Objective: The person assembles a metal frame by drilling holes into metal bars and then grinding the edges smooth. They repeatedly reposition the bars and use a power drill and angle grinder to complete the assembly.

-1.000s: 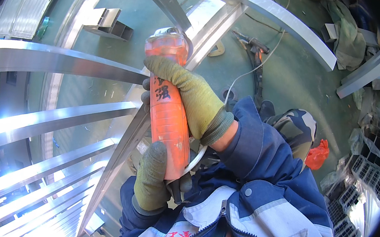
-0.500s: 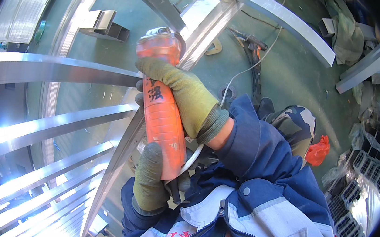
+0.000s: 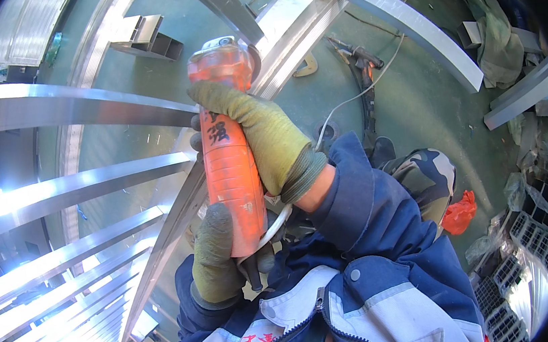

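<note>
An orange angle grinder (image 3: 231,182) is held in both my gloved hands, its head pointing away from me. My right hand (image 3: 262,128), in a yellow-green work glove, wraps round the body just behind the head. Round the rear end closes my left hand (image 3: 215,255), gloved alike. A white cord (image 3: 278,226) leaves the tool near its back end. The disc edge shows only as a dark rim at the head's right side, beside a metal frame joint (image 3: 277,52). Whether the disc touches the metal I cannot tell.
Shiny metal bars (image 3: 73,184) of a frame run along the left. A curved-looking metal beam (image 3: 413,27) crosses the far right. On the green floor lie a welding torch-like tool (image 3: 365,69), a clamp (image 3: 306,66) and a red bag (image 3: 459,213). Black mesh crates (image 3: 535,239) stand at right.
The grinder's head has shifted slightly left, and my right hand with it. Both hands keep their grip.
</note>
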`<act>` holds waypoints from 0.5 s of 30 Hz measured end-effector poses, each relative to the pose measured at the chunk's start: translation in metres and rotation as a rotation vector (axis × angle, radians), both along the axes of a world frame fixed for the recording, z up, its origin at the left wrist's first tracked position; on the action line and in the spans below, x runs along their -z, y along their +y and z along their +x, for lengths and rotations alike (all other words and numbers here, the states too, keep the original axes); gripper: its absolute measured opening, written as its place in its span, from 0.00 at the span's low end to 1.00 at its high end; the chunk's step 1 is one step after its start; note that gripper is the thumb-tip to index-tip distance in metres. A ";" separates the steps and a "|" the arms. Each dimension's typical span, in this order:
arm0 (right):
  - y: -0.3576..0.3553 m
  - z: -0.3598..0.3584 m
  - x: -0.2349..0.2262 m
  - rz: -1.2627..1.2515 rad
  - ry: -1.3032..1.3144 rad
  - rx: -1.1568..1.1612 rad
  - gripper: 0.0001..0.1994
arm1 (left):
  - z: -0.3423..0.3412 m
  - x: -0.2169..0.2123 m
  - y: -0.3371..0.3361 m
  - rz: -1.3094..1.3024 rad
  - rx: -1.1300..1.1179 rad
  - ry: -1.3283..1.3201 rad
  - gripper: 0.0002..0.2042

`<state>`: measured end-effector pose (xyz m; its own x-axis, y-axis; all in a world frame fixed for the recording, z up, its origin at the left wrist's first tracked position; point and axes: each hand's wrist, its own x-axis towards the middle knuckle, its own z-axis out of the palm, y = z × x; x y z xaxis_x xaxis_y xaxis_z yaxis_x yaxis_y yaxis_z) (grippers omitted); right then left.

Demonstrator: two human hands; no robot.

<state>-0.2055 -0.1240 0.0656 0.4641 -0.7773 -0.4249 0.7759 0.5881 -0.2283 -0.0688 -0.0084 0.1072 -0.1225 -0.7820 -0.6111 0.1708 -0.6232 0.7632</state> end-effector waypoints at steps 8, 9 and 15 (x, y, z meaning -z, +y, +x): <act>0.002 -0.002 -0.010 0.054 0.025 0.024 0.20 | 0.006 0.005 0.015 0.116 -0.092 0.139 0.40; 0.002 -0.003 -0.009 0.049 0.029 0.024 0.21 | 0.008 0.004 0.015 0.139 -0.065 0.153 0.40; 0.006 -0.006 -0.006 -0.001 0.043 0.008 0.22 | 0.004 0.016 0.020 0.082 -0.176 0.169 0.37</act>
<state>-0.2113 -0.1181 0.0713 0.4388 -0.7815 -0.4435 0.7701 0.5814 -0.2625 -0.0647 0.0118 0.0915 -0.0950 -0.7487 -0.6561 0.4027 -0.6316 0.6624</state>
